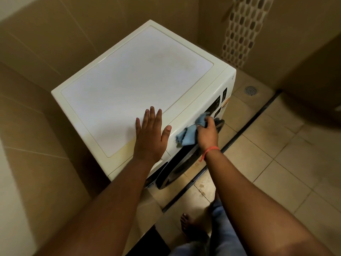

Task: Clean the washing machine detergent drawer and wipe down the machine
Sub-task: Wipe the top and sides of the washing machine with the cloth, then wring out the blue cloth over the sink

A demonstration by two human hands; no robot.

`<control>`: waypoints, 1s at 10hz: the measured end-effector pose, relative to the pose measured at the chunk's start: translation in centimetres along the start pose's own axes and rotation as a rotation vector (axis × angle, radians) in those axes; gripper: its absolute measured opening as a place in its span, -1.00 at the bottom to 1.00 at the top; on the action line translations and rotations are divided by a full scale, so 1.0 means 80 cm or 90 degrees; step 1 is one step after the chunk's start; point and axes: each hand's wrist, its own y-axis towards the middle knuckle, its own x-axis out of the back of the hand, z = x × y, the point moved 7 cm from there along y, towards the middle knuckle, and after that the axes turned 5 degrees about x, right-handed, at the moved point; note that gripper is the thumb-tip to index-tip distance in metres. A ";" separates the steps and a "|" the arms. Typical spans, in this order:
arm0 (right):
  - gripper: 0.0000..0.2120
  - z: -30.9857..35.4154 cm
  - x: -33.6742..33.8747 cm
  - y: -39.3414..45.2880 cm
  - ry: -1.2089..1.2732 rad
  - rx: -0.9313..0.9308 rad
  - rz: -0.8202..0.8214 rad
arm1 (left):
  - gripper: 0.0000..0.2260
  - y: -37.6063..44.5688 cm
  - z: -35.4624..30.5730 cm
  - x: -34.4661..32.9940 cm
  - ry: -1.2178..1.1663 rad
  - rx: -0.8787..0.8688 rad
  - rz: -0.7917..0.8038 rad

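a small tiled room in beige: wall tiles (46, 52) fill the upper left of the frame, floor tiles (276, 163) the right, with a round floor drain (250, 90) at right of centre and a dark floor channel (245, 130) running diagonally past the machine's front. a white perforated panel (243, 32) hangs at the upper right. a bare foot (186, 223) shows at the bottom.

the washing machine (132, 78) sits in the centre of the frame, its white top faintly stained towards the near edge. the left hand (150, 134) lies flat on the top near the front edge, fingers spread and straight, bracing. the right hand (207, 133), with a red thread (210, 150) at the wrist, grips a blue cloth (191, 132) and holds it against the front panel just below the top edge, left of the dark control panel (217, 106) and above the round door (184, 163). whether the detergent drawer is there i cannot tell; no open drawer is visible.

the step in hand looks like wiping the front panel. to do it well, i would keep the cloth bunched flat under the fingers, work in long strokes along the panel, go lightly over the controls, and keep the left palm steady as a brace. the yellowish near edge of the top probably needs a pass too.
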 end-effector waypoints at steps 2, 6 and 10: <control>-0.74 -0.065 -0.017 -0.023 0.017 -0.262 0.167 | -0.37 -0.007 0.010 0.001 -0.013 0.017 -0.002; -0.72 -0.015 -0.099 -0.113 0.325 -0.370 -0.064 | -0.36 -0.008 -0.003 0.021 0.004 0.031 -0.005; -0.70 0.121 -0.070 -0.159 0.121 0.017 0.212 | -0.54 -0.018 -0.007 0.116 -0.299 0.179 -0.024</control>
